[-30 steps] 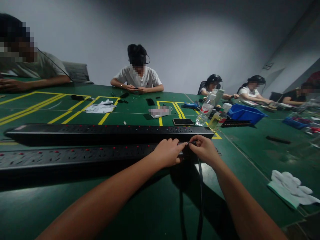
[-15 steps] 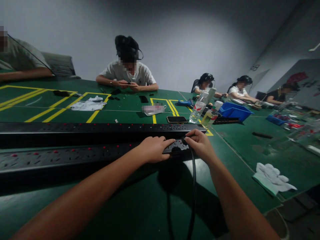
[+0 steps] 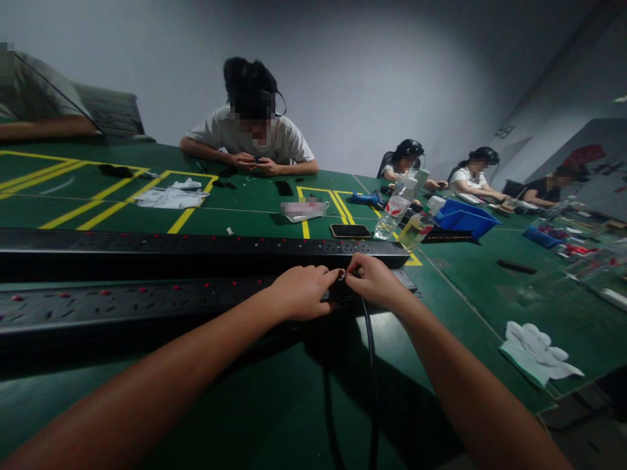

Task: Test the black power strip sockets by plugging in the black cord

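Note:
A long black power strip (image 3: 161, 300) with several sockets and red switches lies nearest to me. My left hand (image 3: 304, 292) grips it near its right end, fingers over the top and thumb at the front side. My right hand (image 3: 375, 277) is closed in a pinch on a black plug, mostly hidden by the fingers, right above the sockets beside my left fingertips. From it a black cable (image 3: 371, 352) hangs down toward me. Whether the plug's pins sit in a socket I cannot tell. Just behind lies a second black power strip (image 3: 220, 248), touched by neither hand.
Beyond the strips are a phone (image 3: 351, 231), a water bottle (image 3: 392, 212), a bottle of yellowish liquid (image 3: 416, 228) and a blue bin (image 3: 465, 219). White gloves (image 3: 539, 352) lie at the right. Several people sit around the green table, one (image 3: 252, 130) opposite me.
My right hand has moved left with the plug and cable along the power strip, closer to my left fingertips. My left hand stays on the strip. The view has shifted slightly.

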The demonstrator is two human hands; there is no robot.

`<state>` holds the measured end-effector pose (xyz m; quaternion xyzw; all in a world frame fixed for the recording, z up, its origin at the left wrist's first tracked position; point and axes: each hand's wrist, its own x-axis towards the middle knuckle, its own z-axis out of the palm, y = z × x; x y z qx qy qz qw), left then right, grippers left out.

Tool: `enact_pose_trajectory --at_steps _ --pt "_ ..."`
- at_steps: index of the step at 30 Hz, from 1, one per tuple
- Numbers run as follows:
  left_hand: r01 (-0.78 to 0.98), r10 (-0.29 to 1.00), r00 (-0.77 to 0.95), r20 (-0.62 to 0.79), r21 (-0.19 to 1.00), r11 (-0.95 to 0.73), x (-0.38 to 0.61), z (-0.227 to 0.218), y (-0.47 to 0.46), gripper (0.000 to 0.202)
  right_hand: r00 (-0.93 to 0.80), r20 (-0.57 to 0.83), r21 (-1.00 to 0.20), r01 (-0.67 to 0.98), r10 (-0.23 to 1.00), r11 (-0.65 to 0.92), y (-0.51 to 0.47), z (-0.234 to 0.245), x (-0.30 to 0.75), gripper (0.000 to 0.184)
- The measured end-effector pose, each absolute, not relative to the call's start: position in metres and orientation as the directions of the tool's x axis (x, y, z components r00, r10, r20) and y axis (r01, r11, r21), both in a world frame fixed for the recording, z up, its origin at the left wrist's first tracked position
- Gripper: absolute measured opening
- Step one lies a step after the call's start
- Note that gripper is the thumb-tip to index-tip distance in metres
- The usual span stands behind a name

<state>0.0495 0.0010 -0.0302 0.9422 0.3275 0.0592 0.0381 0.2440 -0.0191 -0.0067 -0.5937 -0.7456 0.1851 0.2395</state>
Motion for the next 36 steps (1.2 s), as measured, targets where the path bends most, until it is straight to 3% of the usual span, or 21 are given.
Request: enact_pose_trajectory --at_steps 3,9,36 --pt "0.621 0.630 0.771 0.095 0.111 -0.776 0.049 -0.031 0.001 0.068 -0.185 0.168 -0.569 0.784 0.968 0.248 -0.019 -0.013 0.247 0.006" --pt "0.615 0.625 0.771 0.123 0.113 -0.780 0.050 -0.032 0.000 0.064 -0.113 0.294 -0.719 0.628 0.949 0.298 -0.031 -0.037 0.253 0.018" --pt "0.624 0.627 0.768 0.131 0.068 -0.779 0.052 -0.033 -0.001 0.066 -0.116 0.337 -0.717 0.611 0.934 0.335 -0.032 -0.041 0.255 0.016"
